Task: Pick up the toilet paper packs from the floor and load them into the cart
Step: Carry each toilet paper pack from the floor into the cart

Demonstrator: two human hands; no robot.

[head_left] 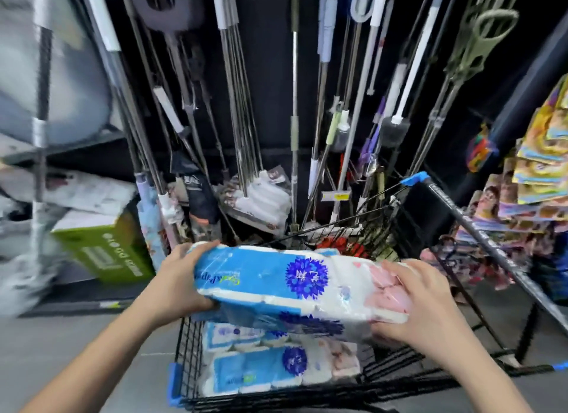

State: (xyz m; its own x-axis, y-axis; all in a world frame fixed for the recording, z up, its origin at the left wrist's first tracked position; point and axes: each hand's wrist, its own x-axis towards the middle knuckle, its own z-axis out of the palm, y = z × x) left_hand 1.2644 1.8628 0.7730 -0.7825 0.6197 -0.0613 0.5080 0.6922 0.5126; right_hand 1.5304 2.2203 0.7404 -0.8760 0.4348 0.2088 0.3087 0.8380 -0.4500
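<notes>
Between the two hands, a blue-and-white toilet paper pack (270, 285) is held roughly level above the black wire cart (188, 351). The left hand (179, 279) is curled round the pack's blue end, and the right hand (422, 303) clasps the pink-printed end, fingers wrapped over the plastic. Directly under the held pack, more packs (255, 374) lie stacked inside the cart's basket. Beyond the grip, mop handles (241, 111) stand against a dark wall, and out past the left hand sits a tilted green box (104, 254).
</notes>
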